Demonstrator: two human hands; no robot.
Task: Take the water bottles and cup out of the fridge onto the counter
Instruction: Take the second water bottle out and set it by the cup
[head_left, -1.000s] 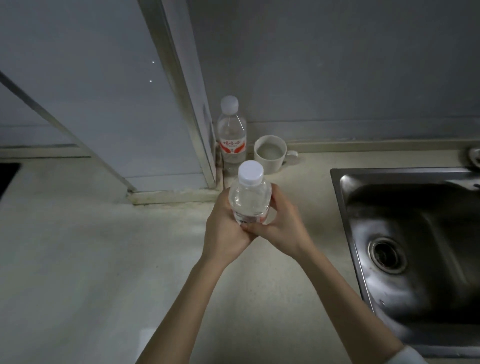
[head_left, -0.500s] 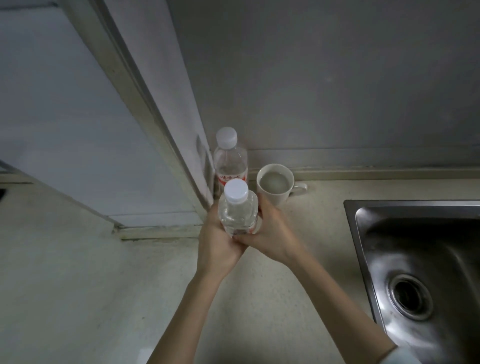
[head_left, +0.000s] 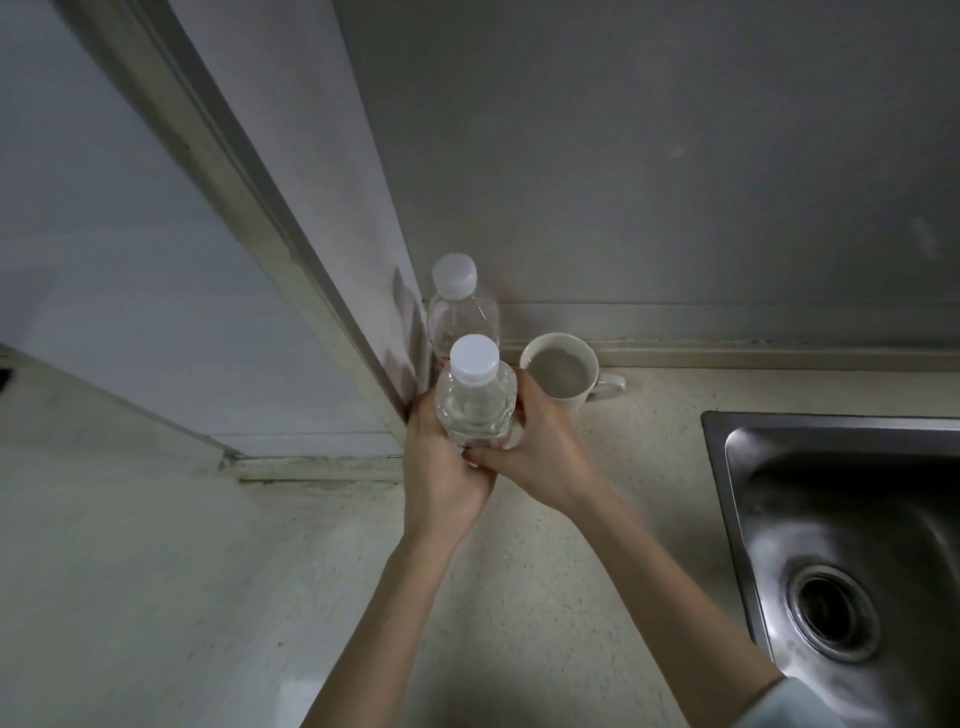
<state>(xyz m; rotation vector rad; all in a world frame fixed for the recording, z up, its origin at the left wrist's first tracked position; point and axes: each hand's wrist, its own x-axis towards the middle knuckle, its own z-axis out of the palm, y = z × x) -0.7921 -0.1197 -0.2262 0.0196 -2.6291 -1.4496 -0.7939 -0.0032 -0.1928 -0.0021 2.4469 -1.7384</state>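
Observation:
Both hands grip one clear water bottle (head_left: 475, 402) with a white cap, held upright just above the speckled counter (head_left: 545, 597). My left hand (head_left: 441, 467) wraps its left side and my right hand (head_left: 540, 457) its right side. Directly behind it a second capped bottle (head_left: 460, 306) stands on the counter against the wall corner. To its right sits a white cup (head_left: 563, 371) holding cloudy liquid, its handle pointing right. My right hand's fingers lie close to the cup's left rim. The held bottle's base is hidden by my hands.
A steel sink (head_left: 841, 545) with a round drain is sunk into the counter at the right. A pale panel with a metal frame edge (head_left: 270, 249) juts out on the left, beside my left hand. A grey wall (head_left: 649, 156) closes the back.
Both hands have carried the bottle farther back, close in front of the standing bottle and cup. The view has moved forward and tilted up.

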